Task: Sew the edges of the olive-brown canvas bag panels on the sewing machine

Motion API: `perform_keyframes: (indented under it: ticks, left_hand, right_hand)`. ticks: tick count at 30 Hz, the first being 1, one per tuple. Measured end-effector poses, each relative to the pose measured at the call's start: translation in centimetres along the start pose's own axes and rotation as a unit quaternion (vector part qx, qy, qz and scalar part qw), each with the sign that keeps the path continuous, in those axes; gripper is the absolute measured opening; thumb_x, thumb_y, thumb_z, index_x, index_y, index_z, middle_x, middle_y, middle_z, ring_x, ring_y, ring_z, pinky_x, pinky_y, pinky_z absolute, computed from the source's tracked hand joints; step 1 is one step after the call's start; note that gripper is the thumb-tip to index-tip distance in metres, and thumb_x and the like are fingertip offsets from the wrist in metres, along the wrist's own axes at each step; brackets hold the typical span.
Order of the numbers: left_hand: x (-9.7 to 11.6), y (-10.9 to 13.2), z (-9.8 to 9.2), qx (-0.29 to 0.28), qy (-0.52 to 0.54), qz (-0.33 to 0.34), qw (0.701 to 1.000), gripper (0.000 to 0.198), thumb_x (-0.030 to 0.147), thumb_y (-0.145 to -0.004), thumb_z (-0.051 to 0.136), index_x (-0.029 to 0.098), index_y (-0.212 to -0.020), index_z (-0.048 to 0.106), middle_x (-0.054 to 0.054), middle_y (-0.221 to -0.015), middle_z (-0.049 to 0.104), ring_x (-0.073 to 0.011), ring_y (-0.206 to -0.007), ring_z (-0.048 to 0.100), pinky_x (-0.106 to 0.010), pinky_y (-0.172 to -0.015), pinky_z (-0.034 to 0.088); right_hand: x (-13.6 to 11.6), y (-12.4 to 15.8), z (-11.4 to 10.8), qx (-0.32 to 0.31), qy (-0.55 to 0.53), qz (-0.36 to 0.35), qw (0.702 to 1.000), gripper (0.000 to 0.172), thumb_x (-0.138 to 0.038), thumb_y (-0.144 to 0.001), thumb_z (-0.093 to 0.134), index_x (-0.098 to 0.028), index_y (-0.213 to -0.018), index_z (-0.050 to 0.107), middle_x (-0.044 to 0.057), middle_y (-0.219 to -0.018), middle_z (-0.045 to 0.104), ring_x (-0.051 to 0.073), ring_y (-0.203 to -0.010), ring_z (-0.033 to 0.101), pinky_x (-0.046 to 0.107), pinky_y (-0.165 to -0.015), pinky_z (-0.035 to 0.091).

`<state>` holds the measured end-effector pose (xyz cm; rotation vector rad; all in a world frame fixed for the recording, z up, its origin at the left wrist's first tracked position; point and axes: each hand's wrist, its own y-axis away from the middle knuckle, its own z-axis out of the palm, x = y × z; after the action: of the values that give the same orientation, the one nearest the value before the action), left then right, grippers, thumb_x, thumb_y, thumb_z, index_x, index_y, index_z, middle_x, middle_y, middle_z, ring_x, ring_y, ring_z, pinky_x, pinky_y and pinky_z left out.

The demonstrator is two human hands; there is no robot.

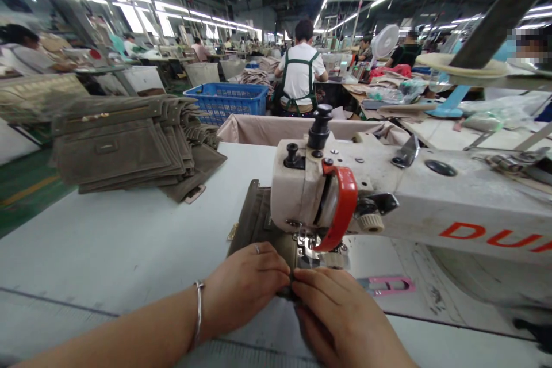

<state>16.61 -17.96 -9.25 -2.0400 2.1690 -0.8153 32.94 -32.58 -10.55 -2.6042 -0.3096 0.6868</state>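
An olive-brown fabric bag panel (249,223) lies on the table, partly under the head of a white sewing machine (287,190). My left hand (248,282), with a ring and a silver bangle, rests on the panel with its fingers bent together and gripping the near part. Beside it, my right hand (340,310) has its fingers pressed together at the panel's near edge, just in front of the presser foot (308,250). Both sets of fingertips almost meet. The hands and the machine head cover much of the panel. A gold-coloured metal piece (233,232) shows at its left side.
Stacked olive-brown panels (116,144) lie at the table's left. Pink-handled thread snips (390,285) sit right of my right hand. An orange guard (345,201) juts from the machine. Behind stand a pink cloth-lined bin (254,129), a blue basket (233,98) and a seated person (302,69).
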Motion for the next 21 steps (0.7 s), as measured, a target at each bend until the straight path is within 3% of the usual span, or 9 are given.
perform_keyframes:
  ticks: [9,15,21]
  left_hand:
    - [-2.0,-0.7,0.0,0.021,-0.015,-0.033,0.999,0.02,0.012,-0.093,0.05,0.018,-0.1,0.068,-0.002,-0.102,0.072,-0.0144,-0.095,0.064,-0.025,-0.093,0.049]
    - [-3.3,-2.0,-0.5,-0.001,-0.037,-0.021,0.999,0.018,0.011,-0.09,0.053,0.017,-0.098,0.068,-0.002,-0.097,0.073,-0.015,-0.096,0.065,-0.025,-0.097,0.048]
    - [-4.4,-2.7,-0.3,-0.037,-0.059,-0.078,0.995,0.016,0.011,-0.087,0.057,0.019,-0.095,0.069,-0.002,-0.104,0.071,-0.0194,-0.105,0.062,-0.033,-0.1,0.046]
  right_hand:
    - [1.3,-0.8,0.2,-0.041,0.048,0.063,0.996,0.033,-0.016,-0.086,0.055,-0.023,-0.117,0.06,0.007,-0.109,0.063,0.027,-0.097,0.057,0.046,-0.082,0.054]
    - [2.0,-1.0,0.9,-0.028,0.078,0.082,0.993,0.037,-0.017,-0.085,0.054,-0.021,-0.122,0.058,0.011,-0.109,0.062,0.029,-0.094,0.058,0.046,-0.077,0.054]
    - [2.1,-1.1,1.2,0.002,0.078,0.076,0.994,0.031,-0.018,-0.088,0.05,-0.02,-0.117,0.061,0.011,-0.109,0.062,0.029,-0.094,0.058,0.046,-0.076,0.054]
